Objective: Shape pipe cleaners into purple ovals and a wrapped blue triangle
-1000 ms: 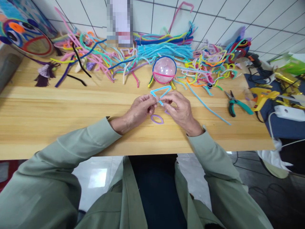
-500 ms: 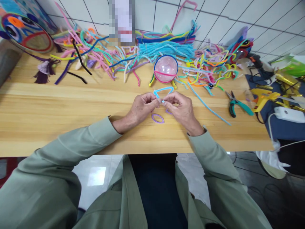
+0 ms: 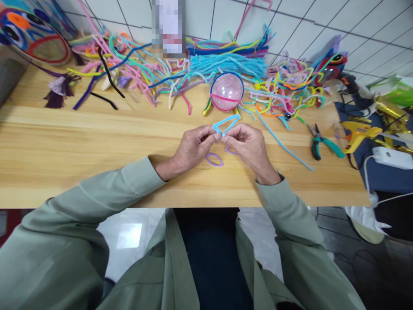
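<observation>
My left hand [image 3: 192, 149] and my right hand [image 3: 247, 144] meet over the wooden table [image 3: 80, 142], both pinching a light blue pipe cleaner [image 3: 226, 124] bent into a triangle loop. Their fingertips touch at the loop's near corner. A small purple pipe-cleaner oval [image 3: 214, 159] lies on the table just below my hands, and a second purple piece [image 3: 231, 150] peeks from under my right hand. A pink transparent ball [image 3: 226, 91] with a blue rim sits just beyond the loop.
A wide heap of coloured pipe cleaners [image 3: 193, 69] covers the table's far side. Teal-handled pliers [image 3: 319, 142] and a yellow glue gun [image 3: 356, 131] lie at the right. A long blue pipe cleaner [image 3: 284, 144] runs diagonally right of my hand. A colourful round craft piece [image 3: 32, 38] stands far left.
Both hands stayed together on the blue loop, working its near corner; the loose tail below the pinch is gone from sight. The view shifted slightly down the table.
</observation>
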Motion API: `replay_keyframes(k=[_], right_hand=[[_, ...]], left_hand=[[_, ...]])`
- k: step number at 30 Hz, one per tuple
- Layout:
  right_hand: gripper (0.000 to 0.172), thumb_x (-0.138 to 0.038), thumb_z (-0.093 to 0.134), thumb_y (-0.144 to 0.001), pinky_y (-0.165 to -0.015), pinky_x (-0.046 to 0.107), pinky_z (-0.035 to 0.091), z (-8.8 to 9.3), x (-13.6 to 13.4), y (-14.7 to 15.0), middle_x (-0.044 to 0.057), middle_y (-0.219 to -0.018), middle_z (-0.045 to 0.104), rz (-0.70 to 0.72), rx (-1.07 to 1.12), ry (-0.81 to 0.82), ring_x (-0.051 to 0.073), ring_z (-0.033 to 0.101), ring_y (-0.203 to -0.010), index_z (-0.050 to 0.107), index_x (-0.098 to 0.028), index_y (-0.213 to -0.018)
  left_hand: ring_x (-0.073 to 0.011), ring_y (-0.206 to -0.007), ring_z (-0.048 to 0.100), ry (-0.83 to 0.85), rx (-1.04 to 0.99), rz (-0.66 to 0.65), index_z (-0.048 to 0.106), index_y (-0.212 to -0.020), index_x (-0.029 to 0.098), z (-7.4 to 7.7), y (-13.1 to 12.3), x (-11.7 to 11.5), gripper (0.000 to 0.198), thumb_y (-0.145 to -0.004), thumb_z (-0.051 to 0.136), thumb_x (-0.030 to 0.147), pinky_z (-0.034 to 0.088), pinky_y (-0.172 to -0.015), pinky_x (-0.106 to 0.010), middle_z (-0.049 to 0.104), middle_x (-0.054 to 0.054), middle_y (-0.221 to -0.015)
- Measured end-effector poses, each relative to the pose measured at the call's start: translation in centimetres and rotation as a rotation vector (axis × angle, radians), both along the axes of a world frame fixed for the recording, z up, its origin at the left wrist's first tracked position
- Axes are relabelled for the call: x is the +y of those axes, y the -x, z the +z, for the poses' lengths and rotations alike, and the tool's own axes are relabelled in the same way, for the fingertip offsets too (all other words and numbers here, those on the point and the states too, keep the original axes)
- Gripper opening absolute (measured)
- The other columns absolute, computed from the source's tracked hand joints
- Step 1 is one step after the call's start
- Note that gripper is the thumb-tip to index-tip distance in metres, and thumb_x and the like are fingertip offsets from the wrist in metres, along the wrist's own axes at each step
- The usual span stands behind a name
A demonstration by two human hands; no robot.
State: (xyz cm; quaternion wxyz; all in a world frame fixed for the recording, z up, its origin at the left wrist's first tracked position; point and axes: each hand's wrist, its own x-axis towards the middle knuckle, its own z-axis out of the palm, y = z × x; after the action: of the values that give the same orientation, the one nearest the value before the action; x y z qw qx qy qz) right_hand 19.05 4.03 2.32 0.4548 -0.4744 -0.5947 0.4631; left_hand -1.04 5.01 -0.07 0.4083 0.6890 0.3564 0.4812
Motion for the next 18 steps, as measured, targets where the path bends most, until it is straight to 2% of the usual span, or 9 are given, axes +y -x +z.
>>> replay_keyframes(k=[5, 9, 13, 18], right_hand=[[0.049, -0.063, 0.101, -0.071, -0.057, 0.028, 0.049, 0.25, 0.0, -0.2, -0.001, -0.072, 0.072, -0.001, -0.001, 0.115, 0.013, 0.061, -0.064, 0.073, -0.022, -0.076], [0.051, -0.062, 0.103, -0.065, -0.061, 0.029, 0.053, 0.41, 0.0, -0.26, 0.001, -0.081, 0.078, -0.001, 0.02, 0.2, 0.014, 0.066, -0.071, 0.077, -0.022, -0.081], [0.05, -0.064, 0.101, -0.068, -0.064, 0.03, 0.056, 0.37, 0.05, -0.38, 0.003, -0.085, 0.081, 0.023, 0.021, 0.201, 0.017, 0.07, -0.076, 0.078, -0.023, -0.084], [0.053, -0.066, 0.101, -0.067, -0.059, 0.029, 0.053, -0.27, 0.18, -0.42, 0.0, -0.073, 0.074, 0.005, 0.041, 0.156, 0.015, 0.065, -0.067, 0.071, -0.024, -0.077]], left_hand=[[-0.0161, -0.072, 0.063, -0.073, 0.049, 0.002, 0.07, -0.084, 0.02, -0.31, 0.12, 0.07, 0.035, -0.107, 0.068, 0.046, 0.048, -0.07, -0.029, 0.072, -0.002, -0.079], [-0.017, -0.074, 0.065, -0.077, 0.074, -0.015, 0.07, -0.085, 0.02, -0.33, 0.2, 0.11, 0.036, -0.108, 0.065, 0.047, 0.049, -0.07, -0.029, 0.074, -0.003, -0.08], [-0.0163, -0.075, 0.066, -0.067, 0.065, -0.038, 0.07, -0.086, 0.02, -0.18, 0.17, -0.03, 0.033, -0.108, 0.064, 0.043, 0.049, -0.071, -0.028, 0.074, -0.002, -0.082], [-0.0141, -0.068, 0.057, 0.032, -0.015, -0.042, 0.07, -0.084, 0.019, -0.15, -0.17, -0.35, 0.035, -0.104, 0.07, 0.048, 0.044, -0.064, -0.027, 0.067, 0.0, -0.076]])
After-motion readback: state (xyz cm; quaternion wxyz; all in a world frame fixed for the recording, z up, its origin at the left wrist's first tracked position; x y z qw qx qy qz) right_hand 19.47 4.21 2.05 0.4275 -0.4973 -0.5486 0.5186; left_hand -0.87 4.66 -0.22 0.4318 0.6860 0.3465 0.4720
